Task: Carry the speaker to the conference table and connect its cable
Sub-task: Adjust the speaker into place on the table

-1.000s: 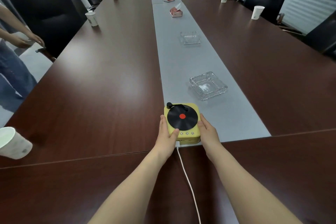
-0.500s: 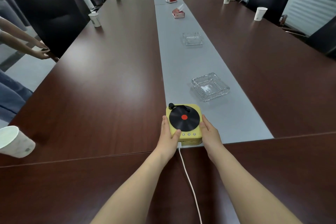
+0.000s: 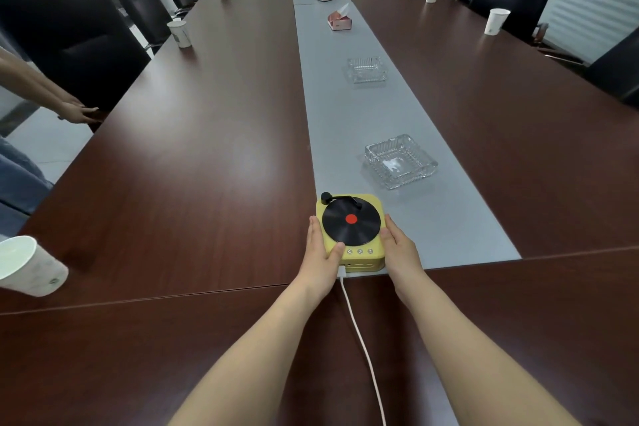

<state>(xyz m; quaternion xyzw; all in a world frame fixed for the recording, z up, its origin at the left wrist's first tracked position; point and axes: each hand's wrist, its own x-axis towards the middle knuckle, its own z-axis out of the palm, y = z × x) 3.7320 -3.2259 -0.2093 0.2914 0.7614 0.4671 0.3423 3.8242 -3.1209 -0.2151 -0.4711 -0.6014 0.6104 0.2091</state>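
The speaker point(image 3: 350, 228) is a small yellow box shaped like a record player, with a black disc and red centre on top. It rests on the near end of the grey strip of the conference table point(image 3: 214, 162). My left hand point(image 3: 321, 252) grips its left side, thumb lying on the disc's edge. My right hand point(image 3: 401, 249) presses flat against its right side. A white cable point(image 3: 363, 346) is plugged into the speaker's near face and trails toward me, off the bottom edge of the view.
A glass ashtray point(image 3: 400, 162) sits just beyond the speaker, another ashtray point(image 3: 367, 70) farther on, then tissue boxes point(image 3: 340, 21). A paper cup point(image 3: 27, 268) stands at the near left; more cups line both edges. Another person's hands point(image 3: 77, 112) hold a black chair point(image 3: 69, 38) at the left.
Both hands and the speaker stay where they were. The other person's hands at the left have moved closer to the table edge.
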